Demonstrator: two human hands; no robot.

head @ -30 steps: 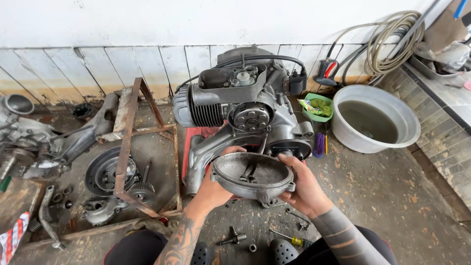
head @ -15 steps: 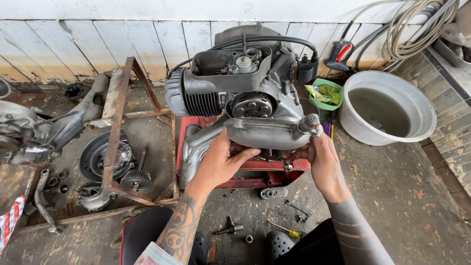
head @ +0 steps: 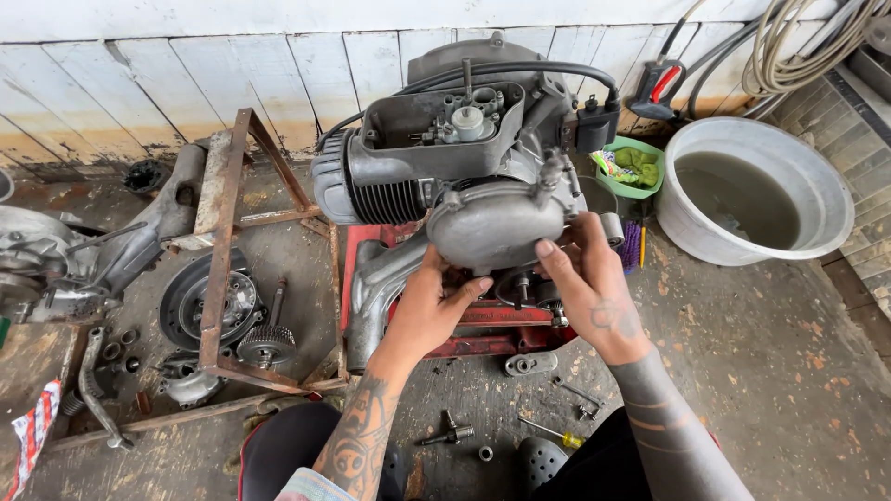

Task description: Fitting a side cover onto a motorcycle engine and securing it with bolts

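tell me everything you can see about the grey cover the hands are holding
The cover is a rounded, domed casting of dull grey metal, smooth and grimy, its outer face towards the camera. It sits against the side of the engine, above the red stand. The left hand grips its lower edge from below; the right hand grips its right side.

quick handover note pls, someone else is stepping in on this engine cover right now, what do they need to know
Left hand: grip on the lower left edge of the grey engine cover, pressing it against the engine.
Right hand: grip on the cover's right edge, fingers spread over it.
Engine sits on a red stand on the concrete floor.
Done: cover is up against the engine side.
Left: whether it is fully seated cannot be told; no fasteners visibly in it. Loose bolts, a screwdriver and a small tool lie on the floor below.
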